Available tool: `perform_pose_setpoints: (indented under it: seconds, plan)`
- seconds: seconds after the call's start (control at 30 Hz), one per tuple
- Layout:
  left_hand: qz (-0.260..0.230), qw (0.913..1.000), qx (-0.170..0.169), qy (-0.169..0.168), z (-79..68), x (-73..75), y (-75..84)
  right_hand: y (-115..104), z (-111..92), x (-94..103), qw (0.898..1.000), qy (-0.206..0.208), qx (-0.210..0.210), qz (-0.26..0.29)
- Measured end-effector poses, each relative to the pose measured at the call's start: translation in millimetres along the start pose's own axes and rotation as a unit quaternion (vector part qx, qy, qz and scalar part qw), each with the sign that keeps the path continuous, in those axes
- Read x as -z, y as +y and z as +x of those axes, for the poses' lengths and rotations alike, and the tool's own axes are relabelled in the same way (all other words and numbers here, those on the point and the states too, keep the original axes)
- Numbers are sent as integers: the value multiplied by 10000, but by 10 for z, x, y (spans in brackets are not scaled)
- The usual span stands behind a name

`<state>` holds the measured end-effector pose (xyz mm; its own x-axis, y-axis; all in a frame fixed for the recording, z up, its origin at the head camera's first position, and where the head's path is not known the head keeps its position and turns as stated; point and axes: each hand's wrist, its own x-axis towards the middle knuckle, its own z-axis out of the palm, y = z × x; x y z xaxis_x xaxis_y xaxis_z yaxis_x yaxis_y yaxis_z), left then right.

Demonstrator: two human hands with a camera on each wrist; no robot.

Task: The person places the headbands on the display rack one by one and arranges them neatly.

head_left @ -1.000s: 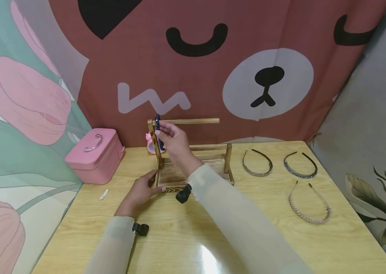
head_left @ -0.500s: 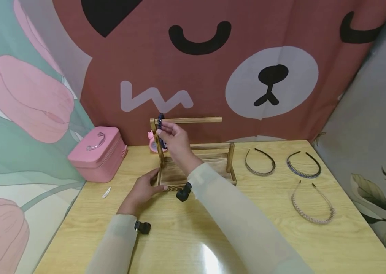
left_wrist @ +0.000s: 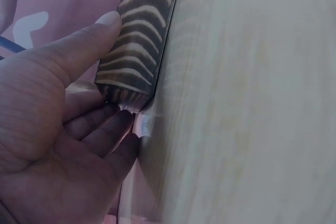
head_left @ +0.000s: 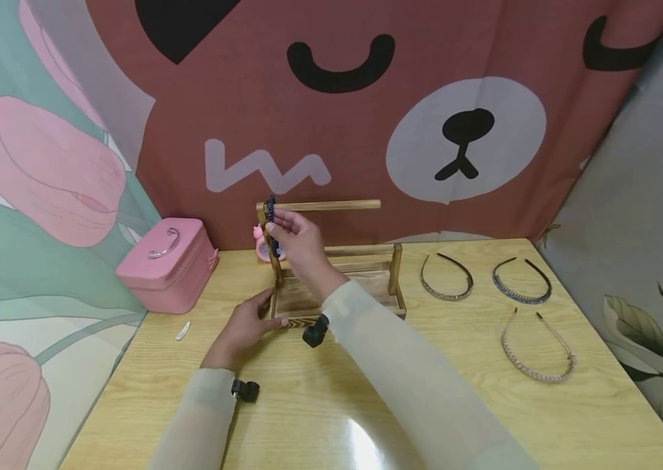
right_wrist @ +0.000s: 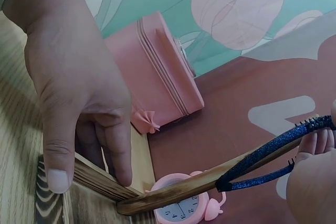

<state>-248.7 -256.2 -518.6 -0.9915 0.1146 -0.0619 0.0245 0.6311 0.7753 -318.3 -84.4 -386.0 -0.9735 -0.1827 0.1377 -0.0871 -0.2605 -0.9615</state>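
In the head view a wooden rack [head_left: 392, 274] stands on the table, with a rod [head_left: 337, 205] running right from the top of its tall left post. Dark blue toothed headband [right_wrist: 257, 181] hangs over this rod, close beside the post. My right hand [head_left: 302, 248] pinches the headband's near side between thumb and fingers. Down at the rack's front left corner, my left hand [head_left: 243, 329] grips the base. Its thumb lies on the striped front edge [left_wrist: 139, 40] in the left wrist view, with the other fingers round the corner's end.
A pink case [head_left: 161, 267] stands left of the rack, a white hair clip [head_left: 183, 330] in front of it. Behind the left post is a pink alarm clock [right_wrist: 178, 208]. Three more headbands, one of them beaded [head_left: 533, 375], lie on the table's right. A curtain hangs behind.
My right hand has shifted the headband very slightly left toward the post. My left hand keeps its grip on the rack's corner. The head view has moved a little.
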Motion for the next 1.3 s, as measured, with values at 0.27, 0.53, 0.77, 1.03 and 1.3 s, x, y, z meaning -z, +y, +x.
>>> perform_pose_setpoints:
  seconds: [0.27,0.53,0.77,1.03,1.3]
  plan:
    - [42,10000,-35,1,1,2,4,-24,-53,45,9998,-64,106,179]
    - [14,10000,-25,-34,-10,-14,-12,-19,-33,19,9999,-37,82,70]
    - [101,9999,-71,-11,-5,-3,2,-36,-23,27,9999,-96,45,67]
    - [106,9998,-146,22,-3,-4,16,61,-237,346,9986,-39,104,-515]
    - [100,9999,-48,34,-1,-20,38,219,-598,1202,9938,-331,9,-1063]
